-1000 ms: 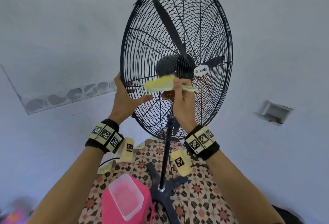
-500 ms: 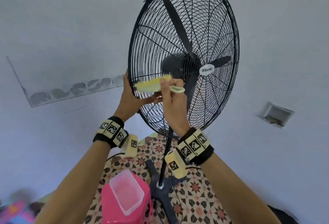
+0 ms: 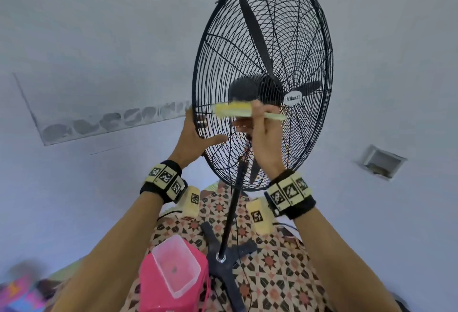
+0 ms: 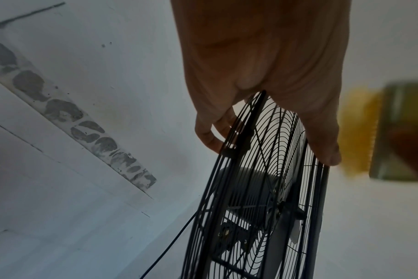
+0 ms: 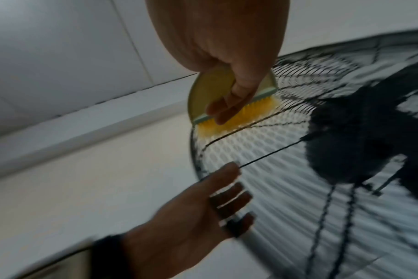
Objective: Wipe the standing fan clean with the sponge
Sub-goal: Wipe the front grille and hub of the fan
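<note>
Head view: the standing fan [image 3: 262, 81], a black wire cage on a thin pole, is being steadied at its left rim by the left hand [image 3: 195, 138], thumb lying across the front wires. The sponge [image 3: 234, 110], a yellow bristled pad on a pale green back, is being gripped by the right hand [image 3: 264, 135] against the grille.

Left wrist view: the rim is being pinched between the fingers [image 4: 209, 132] and thumb; the pad is blurred.

Right wrist view: fingers [image 5: 229, 105] are being curled over the pad's handle; the cage is smeared by motion blur.
</note>
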Available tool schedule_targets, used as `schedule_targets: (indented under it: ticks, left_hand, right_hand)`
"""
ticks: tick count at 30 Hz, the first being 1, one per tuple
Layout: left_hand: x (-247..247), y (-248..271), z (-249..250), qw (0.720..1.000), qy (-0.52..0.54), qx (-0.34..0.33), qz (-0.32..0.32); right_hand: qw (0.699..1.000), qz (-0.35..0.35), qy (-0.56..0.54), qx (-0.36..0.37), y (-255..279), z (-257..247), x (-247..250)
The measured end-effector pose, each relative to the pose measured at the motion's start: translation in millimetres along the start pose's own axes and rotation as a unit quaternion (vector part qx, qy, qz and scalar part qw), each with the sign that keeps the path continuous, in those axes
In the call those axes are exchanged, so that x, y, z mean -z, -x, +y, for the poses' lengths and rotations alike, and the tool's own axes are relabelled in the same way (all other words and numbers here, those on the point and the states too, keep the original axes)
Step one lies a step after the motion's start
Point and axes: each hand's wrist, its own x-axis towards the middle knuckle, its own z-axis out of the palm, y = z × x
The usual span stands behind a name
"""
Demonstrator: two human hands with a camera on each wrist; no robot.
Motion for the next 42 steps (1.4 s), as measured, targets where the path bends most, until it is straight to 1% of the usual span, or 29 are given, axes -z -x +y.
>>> schedule_targets:
  ticks: [2,3,6,8,9,12,14,16,19,20,21,23,25,26,27,28,29,30,31,32,34,35,36,37,38,39,40,41,42]
  left_hand:
    - [1,1,-1,1.0,0.004,-0.001,-0.002]
    - [1,2,-1,1.0,0.006,-0.001,-0.004]
    - [5,3,-2,1.0,0.009,0.007,-0.011]
    - [4,1,-4,1.0,0.009,0.007,-0.012]
    - [3,1,-4,1.0,0.012,0.006,-0.012]
    - [-5,1,-5,1.0,0.018,0.014,-0.003]
    - [-7,0,-9,1.0,0.019,0.016,0.01]
    - [-5,0,-10,1.0,0.013,0.015,0.009]
    - [-1,-1,-14,0.999,0.017,0.026,-0.016]
    - [-2,-3,-15,0.999,0.018,0.028,-0.016]
    - [-4,-4,-16,1.0,0.011,0.027,-0.009]
    - [-8,-1,-8,0.999,-0.023,0.03,-0.006]
    - [-13,2,-2,0.999,-0.032,0.026,-0.025]
    - [-16,9,10,0.998,-0.043,0.018,-0.041]
    - [-22,12,13,0.997,-0.072,0.014,-0.039]
    - [-23,15,14,0.996,-0.086,0.011,-0.037]
    - [-22,15,11,0.998,-0.06,0.016,-0.03]
    - [-19,16,14,0.999,-0.039,0.003,-0.021]
    - [-19,12,11,0.999,-0.03,-0.001,-0.015]
    - [-20,13,15,0.999,-0.052,0.003,-0.015]
    - [-25,13,22,0.998,-0.056,0.03,-0.019]
    - [-27,14,25,0.999,-0.02,0.037,-0.029]
    - [-27,19,32,0.997,0.034,0.036,-0.054]
    - [-26,21,34,0.993,0.082,0.049,-0.071]
    - [-23,23,34,0.991,0.093,0.031,-0.089]
    - [-21,22,28,0.993,0.071,0.025,-0.091]
    - [-20,22,23,0.997,0.005,0.03,-0.075]
    - [-21,24,26,0.997,-0.014,0.045,-0.056]
    - [-22,23,23,0.998,-0.023,0.042,-0.036]
  right_hand:
    - [0.999,-0.048,0.002,0.026,16,0,-12]
    - [0.999,-0.041,0.011,0.028,16,5,-10]
    - [0.998,0.053,0.021,-0.015,-4,15,12]
    - [0.997,0.076,0.015,-0.021,-12,12,26]
    - [0.998,0.062,0.013,-0.012,-10,9,24]
    - [0.999,-0.021,0.026,0.034,11,-6,-1]
    - [0.996,-0.041,0.046,0.058,18,-4,-9]
    - [0.997,-0.002,0.065,0.04,10,2,0]
    - [0.991,0.095,0.096,-0.011,-9,7,25]
    - [0.988,0.116,0.101,-0.007,-9,4,28]
    - [0.988,0.117,0.101,0.013,-5,0,25]
    - [0.99,0.065,0.102,0.075,15,-17,1]
    - [0.983,0.007,0.135,0.123,36,-25,-31]
    - [0.975,-0.015,0.174,0.139,43,-24,-46]
    - [0.96,-0.025,0.233,0.154,48,-22,-56]
    - [0.941,-0.019,0.294,0.166,49,-19,-59]
    - [0.925,-0.001,0.339,0.17,47,-15,-56]
    - [0.919,0.026,0.356,0.166,45,-13,-48]
    - [0.923,0.063,0.344,0.158,41,-13,-36]
    - [0.928,0.105,0.326,0.148,39,-15,-26]
    - [0.925,0.152,0.307,0.168,38,-21,-16]
    - [0.924,0.144,0.299,0.189,41,-25,-20]
    - [0.928,0.118,0.287,0.207,47,-29,-30]
    - [0.933,0.075,0.278,0.217,54,-31,-41]
    - [0.934,0.034,0.281,0.22,60,-29,-51]
    - [0.934,0.012,0.285,0.215,64,-26,-56]
    - [0.935,0.01,0.293,0.199,64,-20,-55]
    - [0.937,0.022,0.301,0.176,61,-14,-49]
    - [0.94,0.045,0.303,0.149,56,-8,-39]
